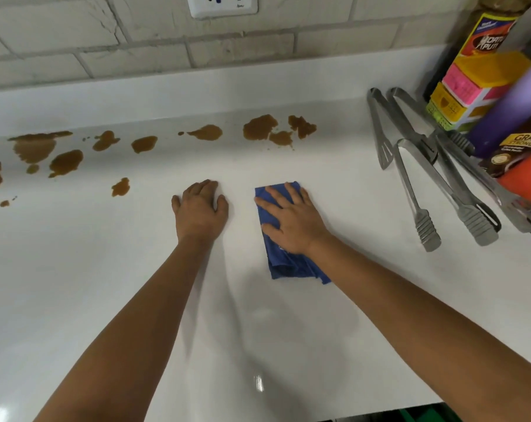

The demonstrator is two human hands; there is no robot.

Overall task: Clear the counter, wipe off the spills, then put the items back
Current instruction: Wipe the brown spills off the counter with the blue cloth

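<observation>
Wiping step, just opening: my right hand point(291, 220) lies flat, fingers spread, pressing the folded blue cloth point(284, 260) onto the white counter point(106, 284); my left hand point(202, 208) rests palm-down beside it, fingers loosely bent, holding nothing; the brown spills point(259, 127) run along the back edge and off to the left, well apart from the cloth, untouched; steel tongs point(422, 184) and packets point(474, 77) sit cleared to the right; next, I judge, the cloth must slide forward and left under steady pressure
</observation>
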